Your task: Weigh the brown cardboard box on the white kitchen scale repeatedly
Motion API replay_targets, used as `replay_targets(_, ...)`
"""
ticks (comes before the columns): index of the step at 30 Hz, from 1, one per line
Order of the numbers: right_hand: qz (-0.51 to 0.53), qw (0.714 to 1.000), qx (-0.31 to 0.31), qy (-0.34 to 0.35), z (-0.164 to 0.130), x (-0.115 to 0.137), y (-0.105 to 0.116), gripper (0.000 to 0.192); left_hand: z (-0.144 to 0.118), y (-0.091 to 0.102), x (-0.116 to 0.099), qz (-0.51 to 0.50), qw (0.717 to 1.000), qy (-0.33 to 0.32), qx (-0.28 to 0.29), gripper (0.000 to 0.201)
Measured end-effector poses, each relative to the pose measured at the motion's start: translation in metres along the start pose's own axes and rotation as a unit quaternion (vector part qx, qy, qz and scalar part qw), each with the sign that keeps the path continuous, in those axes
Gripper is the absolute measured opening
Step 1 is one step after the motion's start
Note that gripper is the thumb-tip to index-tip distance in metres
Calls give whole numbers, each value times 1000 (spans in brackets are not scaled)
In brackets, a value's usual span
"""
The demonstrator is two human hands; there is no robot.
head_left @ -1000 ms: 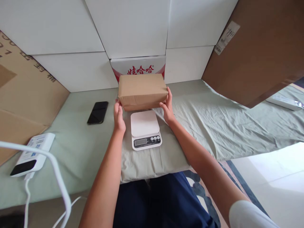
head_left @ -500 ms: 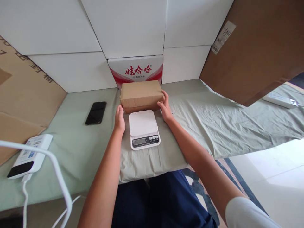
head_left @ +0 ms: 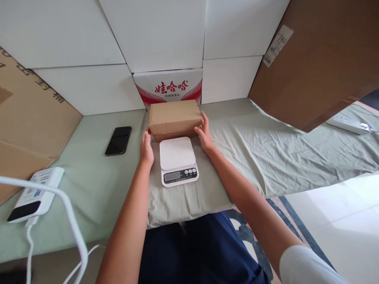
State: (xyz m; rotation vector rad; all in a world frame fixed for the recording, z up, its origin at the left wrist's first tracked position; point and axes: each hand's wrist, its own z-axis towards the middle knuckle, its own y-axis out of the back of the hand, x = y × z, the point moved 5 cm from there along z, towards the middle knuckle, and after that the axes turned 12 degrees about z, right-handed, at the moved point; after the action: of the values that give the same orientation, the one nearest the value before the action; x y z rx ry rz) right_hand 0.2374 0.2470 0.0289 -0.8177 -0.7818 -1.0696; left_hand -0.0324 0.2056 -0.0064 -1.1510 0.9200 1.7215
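I see a green-sheeted tabletop [head_left: 97, 185] walled by white boxes. My left hand [head_left: 146, 149] and right hand [head_left: 204, 134] clamp the brown box [head_left: 174, 118], long axis running hand to hand, behind the scale [head_left: 177, 161].

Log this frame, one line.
left hand: on cardboard box left end | right hand: on right end | box: behind scale

Left hand [head_left: 146, 148] and right hand [head_left: 203, 134] grip opposite ends of cardboard box [head_left: 174, 118]. White scale [head_left: 177, 161] lies at its 6 o'clock, black phone [head_left: 118, 140] at 9 o'clock.
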Motion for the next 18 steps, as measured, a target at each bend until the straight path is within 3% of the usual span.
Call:
replay_targets(5,5,1000,-10,-1,0,-2,3,88,-4,3,-11,-11,999,14,-42,74)
replay_targets(11,-15,1000,-2,-6,-2,-1,2,86,-8,-9,-13,-53,995,88,0,79)
replay_targets(18,-8,1000,-1,-5,-2,-3,0,91,-9,-10,-15,-54,995,80,9,78)
